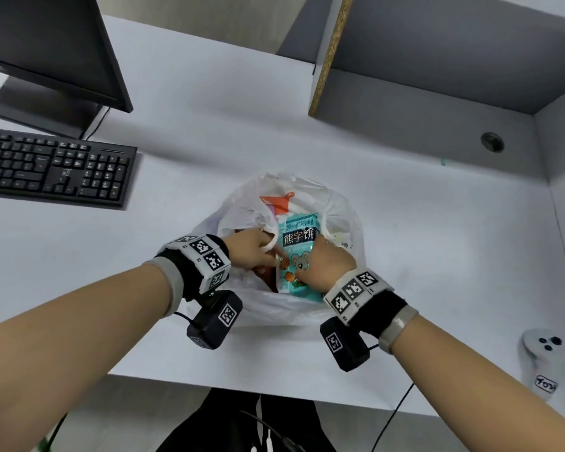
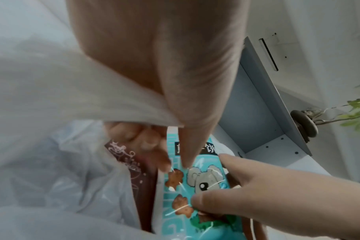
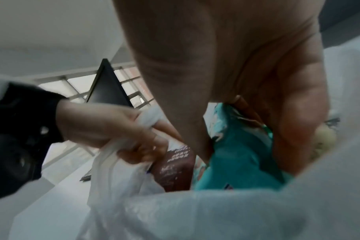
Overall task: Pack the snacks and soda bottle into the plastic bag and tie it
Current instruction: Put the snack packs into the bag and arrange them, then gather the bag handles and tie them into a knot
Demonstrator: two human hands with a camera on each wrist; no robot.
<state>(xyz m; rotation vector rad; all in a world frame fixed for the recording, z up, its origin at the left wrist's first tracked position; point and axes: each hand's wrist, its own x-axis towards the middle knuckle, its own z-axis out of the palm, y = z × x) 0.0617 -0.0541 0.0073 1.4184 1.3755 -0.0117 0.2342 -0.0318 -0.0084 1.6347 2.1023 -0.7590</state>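
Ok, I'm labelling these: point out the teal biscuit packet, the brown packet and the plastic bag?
teal biscuit packet (image 1: 299,238), head view, black title band.
brown packet (image 2: 131,164), left wrist view, printed face.
plastic bag (image 1: 274,308), head view, near wall.

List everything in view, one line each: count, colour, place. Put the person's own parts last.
plastic bag: one, translucent white, desk centre, mouth open.
teal snack packet: one, teal with a koala picture, sticking out of the bag.
brown packet: one, dark brown, in the bag left of the teal one.
orange-and-white item: one, at the bag's far side; hard to identify.
keyboard: one, black, desk far left.
monitor: one, black, behind the keyboard.
controller: one, white, desk's right edge.
desk: one, white.
left hand: grips a bag handle.
right hand: holds the teal packet.
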